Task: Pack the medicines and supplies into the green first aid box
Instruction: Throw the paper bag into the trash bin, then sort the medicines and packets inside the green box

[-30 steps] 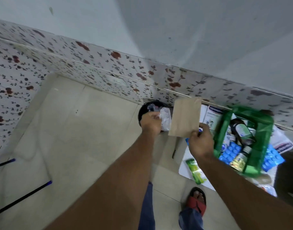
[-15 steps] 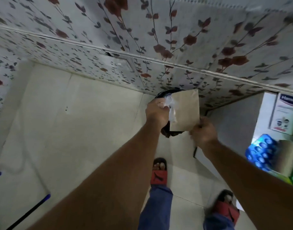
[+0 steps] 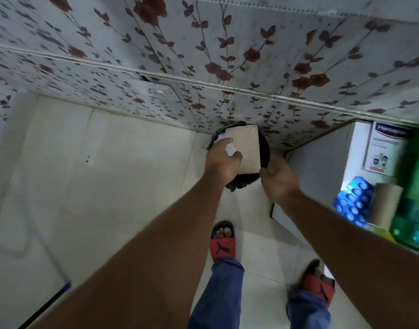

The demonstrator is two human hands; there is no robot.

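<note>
Nearest us, our two feet in red slides [image 3: 222,245] stand on the pale tiled floor [image 3: 108,186], so we are standing over the work, not crouched at it

Further out, our left hand [image 3: 221,160] has its fingers [image 3: 235,156] curled around a crumpled clear plastic wrapper [image 3: 228,146]. Our right hand [image 3: 278,180] pinches the near right corner of a flat brown paper envelope [image 3: 247,150] between thumb and fingers. Both hands hang directly above a round black bin [image 3: 265,148], which sits on the floor against the floral wall [image 3: 227,55]

Off to the right, and blurred, the green first aid box [image 3: 417,176] sits on a white counter [image 3: 355,150], with blue blister packs [image 3: 353,203] and a white plaster carton [image 3: 386,148] beside it. The box is well apart from both hands

The risk we see is in what goes down. If the envelope holds any tablets, letting it go over the bin throws away supplies that belong in the box, and we cannot tell from here whether it is empty. The pinch on one corner is slight, so the envelope could slip out before we decide. The light wrapper could also drift past the rim onto the floor if we drop it from this height
</note>
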